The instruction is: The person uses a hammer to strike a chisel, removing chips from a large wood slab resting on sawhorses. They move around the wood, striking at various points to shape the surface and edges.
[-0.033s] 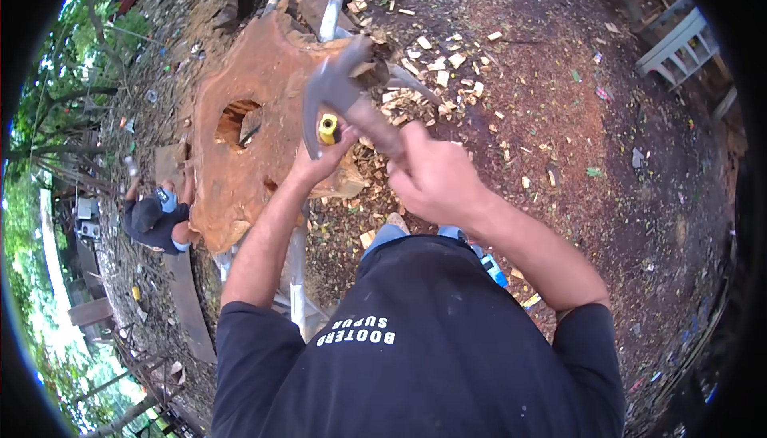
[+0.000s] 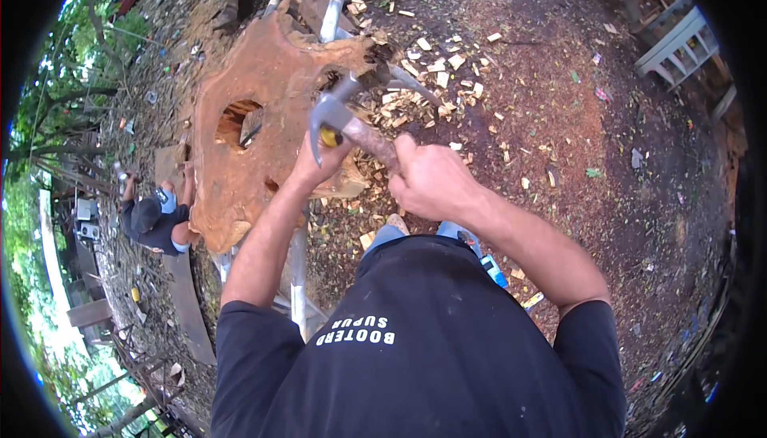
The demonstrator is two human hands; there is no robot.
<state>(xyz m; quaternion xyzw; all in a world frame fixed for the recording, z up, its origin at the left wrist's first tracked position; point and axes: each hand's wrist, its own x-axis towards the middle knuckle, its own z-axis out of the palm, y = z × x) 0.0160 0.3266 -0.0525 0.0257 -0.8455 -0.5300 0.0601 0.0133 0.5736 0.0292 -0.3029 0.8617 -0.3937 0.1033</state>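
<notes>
My right hand (image 2: pixel 435 178) is closed around the wooden handle of a claw hammer (image 2: pixel 369 139). The hammer's grey metal head hangs over my left hand (image 2: pixel 314 165), which is wrapped round a yellow-handled chisel (image 2: pixel 330 137). The hammer head partly covers the chisel's yellow end; whether the two touch I cannot tell. The chisel's blade is hidden below my fist. Beneath lies a large reddish-brown wood slab (image 2: pixel 272 74) with an irregular outline and a hole through it. My left hand is over the slab's right edge.
Pale metal legs (image 2: pixel 298 278) show under the slab. Wood chips (image 2: pixel 443 78) litter the ground to its right. Another person (image 2: pixel 156 222) crouches beyond the slab's left side, one hand near its edge. A white slatted frame (image 2: pixel 683 46) stands at the far right.
The hammer head has come down and nearer to the chisel's yellow end, covering more of it. My right hand has shifted slightly; my left hand stays on the chisel.
</notes>
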